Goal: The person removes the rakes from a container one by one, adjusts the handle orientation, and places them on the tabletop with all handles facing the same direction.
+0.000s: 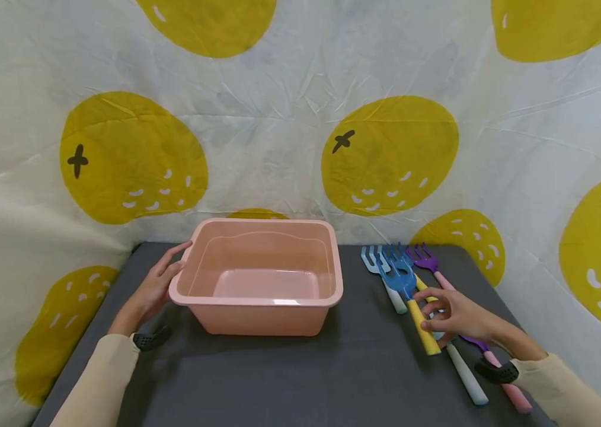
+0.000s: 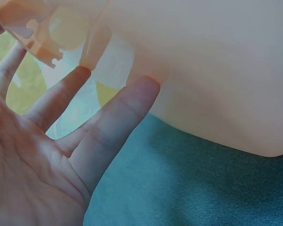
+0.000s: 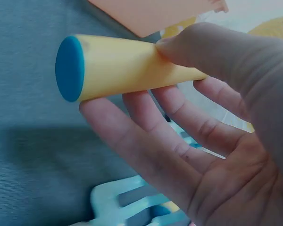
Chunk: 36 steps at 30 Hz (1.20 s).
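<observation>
My right hand [image 1: 460,314] pinches the yellow handle of a blue hand fork [image 1: 400,279], thumb on one side and fingers on the other. In the right wrist view, the handle [image 3: 118,66] is raised off the table and shows its blue end cap. A pink plastic basin [image 1: 263,321] stands upright at the table's middle. Beside its left end, my left hand [image 1: 152,289] touches the rim and wall. Straight, spread fingers [image 2: 118,125] lie against the basin in the left wrist view.
Under and around my right hand lie more hand forks: a light blue one [image 1: 372,261], a purple one [image 1: 426,261] with a pink handle, and others partly hidden. Pale [image 1: 468,376] and pink [image 1: 515,392] handles point toward the front. A fruit-print cloth [image 1: 279,148] hangs behind the dark table [image 1: 290,379].
</observation>
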Tool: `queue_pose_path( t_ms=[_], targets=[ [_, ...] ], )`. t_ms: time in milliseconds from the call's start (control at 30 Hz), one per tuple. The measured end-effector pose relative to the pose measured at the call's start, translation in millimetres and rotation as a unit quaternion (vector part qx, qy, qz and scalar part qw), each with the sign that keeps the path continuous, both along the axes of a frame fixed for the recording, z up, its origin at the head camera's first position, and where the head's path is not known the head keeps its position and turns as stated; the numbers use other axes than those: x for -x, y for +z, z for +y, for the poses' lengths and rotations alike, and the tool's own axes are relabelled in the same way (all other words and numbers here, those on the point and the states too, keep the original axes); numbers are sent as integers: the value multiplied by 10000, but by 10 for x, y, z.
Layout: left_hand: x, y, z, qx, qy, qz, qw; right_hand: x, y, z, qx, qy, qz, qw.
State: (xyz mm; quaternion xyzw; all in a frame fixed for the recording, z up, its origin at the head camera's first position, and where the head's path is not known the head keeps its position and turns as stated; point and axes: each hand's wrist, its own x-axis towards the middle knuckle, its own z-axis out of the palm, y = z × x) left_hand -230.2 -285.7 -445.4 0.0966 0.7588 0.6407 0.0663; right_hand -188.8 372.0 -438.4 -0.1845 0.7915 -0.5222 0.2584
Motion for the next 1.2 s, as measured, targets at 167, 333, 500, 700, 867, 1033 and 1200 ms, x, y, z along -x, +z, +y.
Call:
queue_pose_path(
  t_ms=[167,333,500,700,867,1033,1200],
  targets=[
    [0,32,17,-6,25,109,9999,-205,-166,91,123,-182,-245,9995],
    [8,57,31,-42,8,123,9999,-384,-314,119,343,-224,-673,9969],
    [7,65,28,-61,-1,149,9999,-511,-467,133,523,-206,-913,9942],
    [21,59,23,-63,-41,162,9998,-616,-593,125,593,-364,-1112,9914],
    [13,50,21,-21,-27,115,9999,-652,-599,98,471,-487,-1170,9908],
    [2,16,13,-86,-39,4,10000,-679,-602,82,348,-444,-1174,9915],
    [-1,-13,3,-249,-19,-53,9997,-714,-571,52,115,-466,-1046,9934]
  ],
)
